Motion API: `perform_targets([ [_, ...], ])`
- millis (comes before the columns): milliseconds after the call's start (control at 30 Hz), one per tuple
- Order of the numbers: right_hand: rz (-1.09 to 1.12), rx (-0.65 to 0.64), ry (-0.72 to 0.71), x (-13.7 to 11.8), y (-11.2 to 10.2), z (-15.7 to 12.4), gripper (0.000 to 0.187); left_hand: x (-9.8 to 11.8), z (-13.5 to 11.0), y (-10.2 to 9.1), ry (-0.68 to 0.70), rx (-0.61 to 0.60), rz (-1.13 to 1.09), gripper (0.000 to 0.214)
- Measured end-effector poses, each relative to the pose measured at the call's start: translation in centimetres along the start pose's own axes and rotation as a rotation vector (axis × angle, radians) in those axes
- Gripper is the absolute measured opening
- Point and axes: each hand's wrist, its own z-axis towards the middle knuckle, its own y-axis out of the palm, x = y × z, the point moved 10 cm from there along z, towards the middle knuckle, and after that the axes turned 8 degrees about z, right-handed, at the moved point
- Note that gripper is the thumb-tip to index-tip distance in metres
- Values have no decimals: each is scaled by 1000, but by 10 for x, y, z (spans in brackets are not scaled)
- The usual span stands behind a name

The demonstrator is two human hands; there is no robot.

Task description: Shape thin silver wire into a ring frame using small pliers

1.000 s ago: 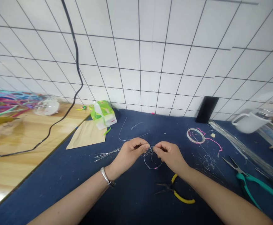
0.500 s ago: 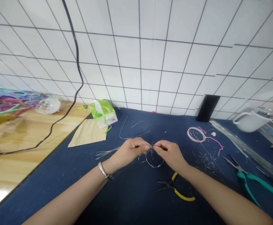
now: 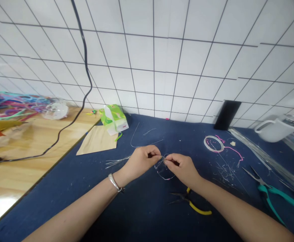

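Observation:
A thin silver wire loop [image 3: 163, 169] with a small pink bead hangs between my two hands above the dark blue mat [image 3: 141, 208]. My left hand [image 3: 141, 161], with a silver bracelet on its wrist, pinches the loop's top from the left. My right hand [image 3: 183, 168] pinches the same spot from the right, fingertips almost touching. A bundle of straight wires [image 3: 116, 162] lies just left of my left hand. Yellow-handled pliers [image 3: 191, 203] rest on the mat under my right forearm.
Teal-handled pliers [image 3: 270, 191] lie at the right. A tape ring [image 3: 213, 144] with pink cord, a white cup [image 3: 273, 129], a black block [image 3: 226, 115], a green tissue pack [image 3: 114, 119] and a brown paper [image 3: 97, 141] lie behind. A wooden table [image 3: 15, 161] carries a black cable [image 3: 68, 124].
Both hands stay pinched on the wire loop. The loop has twisted and looks smaller and flatter between the fingers. The view has shifted slightly.

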Motion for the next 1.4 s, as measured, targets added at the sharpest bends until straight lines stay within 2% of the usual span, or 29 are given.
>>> perform_targets([
  [467, 114, -51, 68, 10, 8, -1, 15, -4, 1, -11, -27, 103, 66, 9],
  [900, 131, -94, 117, 12, 12, -2, 16, -7, 1, -8, -24, 85, 72, 11],
  [1200, 118, -80, 128, 18, 12, -2, 18, 5, -3, -13, 76, 175, 354, 9],
  [1400, 137, -23, 146, 23, 8, 0, 16, 12, -6, -10, 112, 171, 359, 9],
])
